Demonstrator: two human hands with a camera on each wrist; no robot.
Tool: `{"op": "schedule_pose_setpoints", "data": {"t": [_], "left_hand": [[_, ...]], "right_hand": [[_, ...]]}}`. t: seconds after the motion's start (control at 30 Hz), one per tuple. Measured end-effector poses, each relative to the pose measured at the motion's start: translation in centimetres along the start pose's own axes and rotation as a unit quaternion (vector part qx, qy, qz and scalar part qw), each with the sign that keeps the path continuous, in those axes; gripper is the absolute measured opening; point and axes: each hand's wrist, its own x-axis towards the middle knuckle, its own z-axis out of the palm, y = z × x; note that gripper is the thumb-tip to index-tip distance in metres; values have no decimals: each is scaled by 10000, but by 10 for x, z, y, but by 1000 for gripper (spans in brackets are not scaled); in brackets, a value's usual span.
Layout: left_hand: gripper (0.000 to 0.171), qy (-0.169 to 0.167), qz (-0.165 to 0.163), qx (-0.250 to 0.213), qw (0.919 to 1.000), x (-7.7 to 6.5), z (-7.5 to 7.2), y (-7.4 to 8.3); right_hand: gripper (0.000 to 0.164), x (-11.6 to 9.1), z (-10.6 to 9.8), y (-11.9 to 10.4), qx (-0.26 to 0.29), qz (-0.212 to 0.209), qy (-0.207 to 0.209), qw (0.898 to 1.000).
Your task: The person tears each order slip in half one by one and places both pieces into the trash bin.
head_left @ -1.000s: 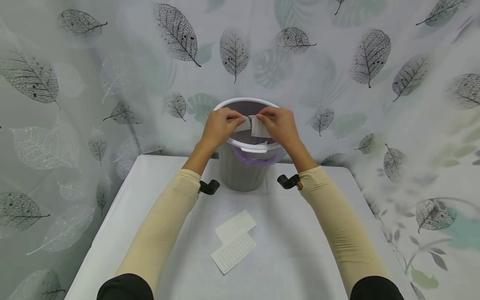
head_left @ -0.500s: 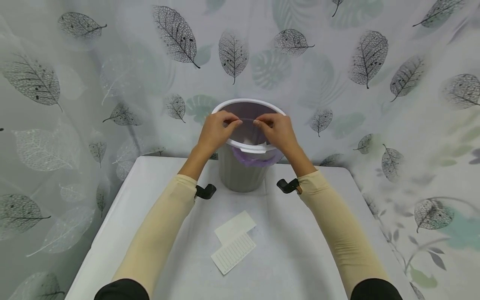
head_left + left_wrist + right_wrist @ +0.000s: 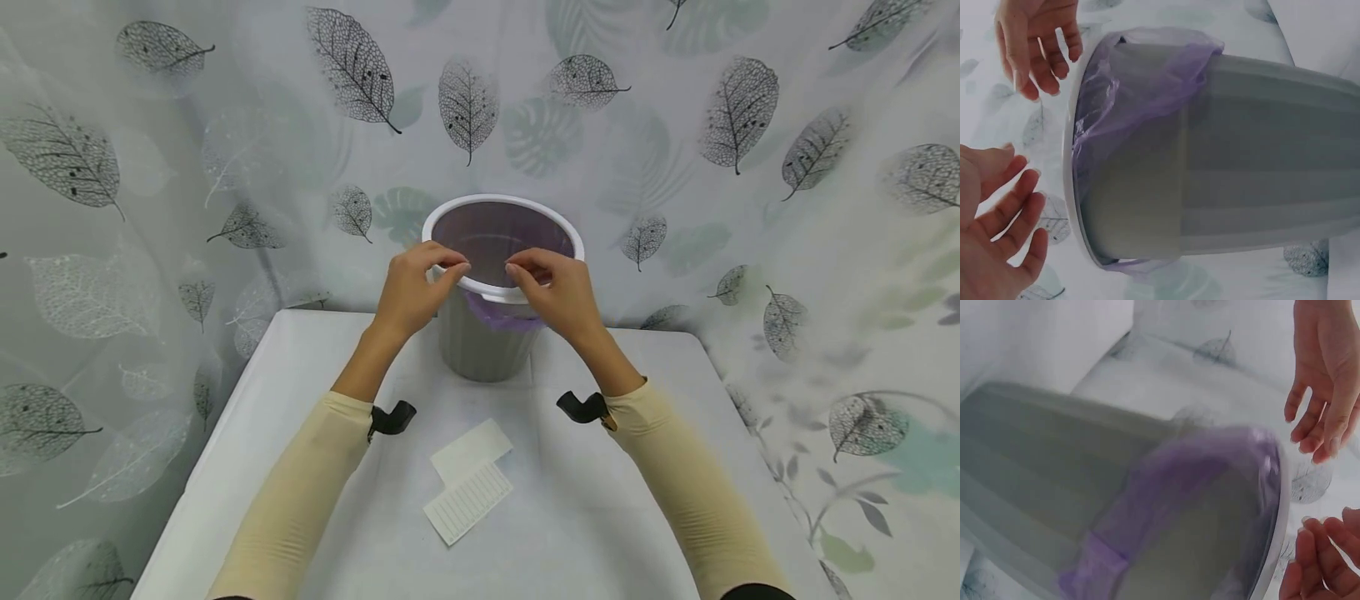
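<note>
In the head view my left hand (image 3: 414, 285) and right hand (image 3: 557, 287) hover at the near rim of a grey waste bin (image 3: 483, 342). Each has its fingers loosely bent, thumb near fingertips, with nothing between them. The wrist views show the left hand (image 3: 1000, 219) and right hand (image 3: 1329, 553) spread beside the bin's opening, apart from one another. A purple bin liner (image 3: 1110, 119) is folded out over the white rim (image 3: 504, 198). Two pale paper slips, one plain (image 3: 471, 452) and one lined (image 3: 467, 504), lie overlapping on the table.
The bin stands toward the back of a table with a white cloth (image 3: 585, 517). Behind it hangs a leaf-patterned curtain (image 3: 525, 100), close to the table's back edge. Black wrist cameras (image 3: 392, 418) are strapped to both forearms.
A second ago both hands pinched torn paper pieces over the bin; these left the fingers by half a second ago. Since then both hands have drawn back toward me and apart, fingers loosened.
</note>
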Motion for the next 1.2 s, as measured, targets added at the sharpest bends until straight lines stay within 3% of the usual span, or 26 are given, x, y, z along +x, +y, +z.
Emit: {"op": "schedule_pose_setpoints", "data": {"t": [0.13, 0.3, 0.5, 0.63, 0.8, 1.0, 1.1, 1.2], "left_hand": [[15, 187, 84, -80, 9998, -25, -2, 5], [19, 224, -338, -158, 9991, -56, -1, 4], [22, -46, -969, -166, 9951, -94, 5, -5], [20, -365, -1542, -210, 9871, -121, 15, -11], [21, -873, -2197, -202, 9714, -152, 30, -19], [22, -1587, -2596, 145, 9525, -185, 50, -36], [23, -1852, -2720, 302, 9438, -200, 59, -43], [23, -1959, -2837, 363, 9380, -214, 66, -48]], "right_hand": [[11, -22, 4, -8, 327, -166, 12, 9993], [10, -48, 16, -7, 745, -200, -221, 9968], [9, -78, 41, 0, 720, 399, -784, 9935], [11, -99, 57, 10, 639, 860, -1219, 9867], [15, -121, 75, 25, 477, 1345, -2112, 9670], [27, -142, 96, 41, 416, 1581, -3310, 9294], [32, -151, 104, 46, 341, 1623, -3602, 9180], [35, -158, 111, 51, 205, 1671, -3678, 9145]]}}
